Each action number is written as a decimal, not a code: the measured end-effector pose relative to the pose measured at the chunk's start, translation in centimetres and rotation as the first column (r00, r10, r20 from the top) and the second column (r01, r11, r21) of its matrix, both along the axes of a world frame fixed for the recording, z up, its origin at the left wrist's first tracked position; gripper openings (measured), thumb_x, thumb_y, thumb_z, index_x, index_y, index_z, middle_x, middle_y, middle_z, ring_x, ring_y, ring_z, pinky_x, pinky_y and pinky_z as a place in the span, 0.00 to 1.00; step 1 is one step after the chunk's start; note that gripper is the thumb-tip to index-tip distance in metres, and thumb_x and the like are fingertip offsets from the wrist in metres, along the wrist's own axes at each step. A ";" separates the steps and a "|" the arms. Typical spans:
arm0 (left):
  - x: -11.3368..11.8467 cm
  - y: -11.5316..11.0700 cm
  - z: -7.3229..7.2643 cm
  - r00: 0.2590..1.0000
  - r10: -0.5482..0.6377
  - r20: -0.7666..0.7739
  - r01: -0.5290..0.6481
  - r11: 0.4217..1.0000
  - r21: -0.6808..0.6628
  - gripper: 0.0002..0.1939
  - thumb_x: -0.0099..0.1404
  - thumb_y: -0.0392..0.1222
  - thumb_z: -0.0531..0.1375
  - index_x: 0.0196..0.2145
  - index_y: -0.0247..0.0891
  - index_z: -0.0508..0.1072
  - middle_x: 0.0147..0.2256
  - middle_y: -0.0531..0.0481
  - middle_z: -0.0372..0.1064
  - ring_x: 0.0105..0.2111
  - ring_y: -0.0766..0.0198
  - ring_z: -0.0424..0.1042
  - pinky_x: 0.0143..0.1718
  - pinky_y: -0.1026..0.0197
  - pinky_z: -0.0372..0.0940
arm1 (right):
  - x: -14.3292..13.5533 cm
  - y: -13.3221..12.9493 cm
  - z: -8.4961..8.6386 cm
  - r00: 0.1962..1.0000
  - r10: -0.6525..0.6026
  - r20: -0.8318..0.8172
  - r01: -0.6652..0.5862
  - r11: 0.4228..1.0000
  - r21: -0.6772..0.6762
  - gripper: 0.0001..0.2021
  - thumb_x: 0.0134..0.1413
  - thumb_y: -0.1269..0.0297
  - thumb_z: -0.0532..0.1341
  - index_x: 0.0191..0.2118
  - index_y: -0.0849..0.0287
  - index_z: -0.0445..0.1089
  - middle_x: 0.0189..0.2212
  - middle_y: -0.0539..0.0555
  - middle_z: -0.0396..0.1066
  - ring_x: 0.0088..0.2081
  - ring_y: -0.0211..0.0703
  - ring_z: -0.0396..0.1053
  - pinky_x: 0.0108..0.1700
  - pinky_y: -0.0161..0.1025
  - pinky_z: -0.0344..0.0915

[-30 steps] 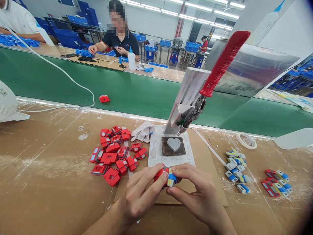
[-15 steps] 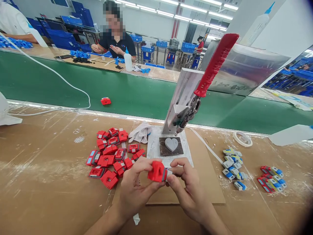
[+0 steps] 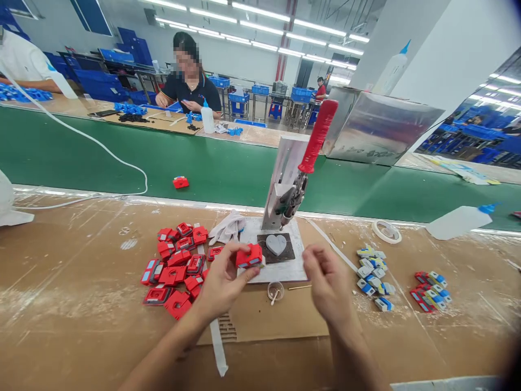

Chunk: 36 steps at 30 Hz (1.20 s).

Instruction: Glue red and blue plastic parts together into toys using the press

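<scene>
My left hand (image 3: 226, 277) grips a red toy car piece (image 3: 249, 255) between thumb and fingers, above the front left of the press base. To the right, apart from that piece, my right hand (image 3: 331, 279) is raised with its fingers curled in; whatever they may hold is hidden. A pile of red toy car pieces (image 3: 175, 275) lies left of my left hand. Right of my right hand is a group of small white, blue and yellow pieces (image 3: 374, 274). Farther right sit several red pieces joined to such small pieces (image 3: 430, 290).
A hand press with a red handle (image 3: 319, 136) stands ahead, a grey heart-shaped block (image 3: 276, 245) under its tip. Nearby are a small clear cup (image 3: 275, 291), a white glove (image 3: 228, 227), a tape roll (image 3: 386, 232) and a lying bottle (image 3: 459, 222). A co-worker (image 3: 191, 87) sits across the green belt (image 3: 228, 168).
My right hand has let go of the red toy car piece and moved right. My left hand keeps the piece, now turned and farther forward. The view has shifted, and the small cup shows.
</scene>
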State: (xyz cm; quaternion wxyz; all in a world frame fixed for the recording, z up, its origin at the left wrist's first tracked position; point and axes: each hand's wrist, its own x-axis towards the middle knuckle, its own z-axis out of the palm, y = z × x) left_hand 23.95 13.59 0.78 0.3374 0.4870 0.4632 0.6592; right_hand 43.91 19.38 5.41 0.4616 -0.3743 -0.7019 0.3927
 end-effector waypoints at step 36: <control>2.0 9.0 -1.3 0.925 -0.054 -0.377 0.015 0.994 -0.106 0.20 0.56 0.34 0.64 0.47 0.38 0.70 0.37 0.49 0.78 0.36 0.59 0.75 0.41 0.60 0.67 | -0.1 4.4 6.8 0.979 0.177 0.098 -0.184 0.580 0.793 0.18 0.58 0.78 0.66 0.52 0.53 0.72 0.47 0.57 0.73 0.47 0.47 0.74 0.45 0.44 0.77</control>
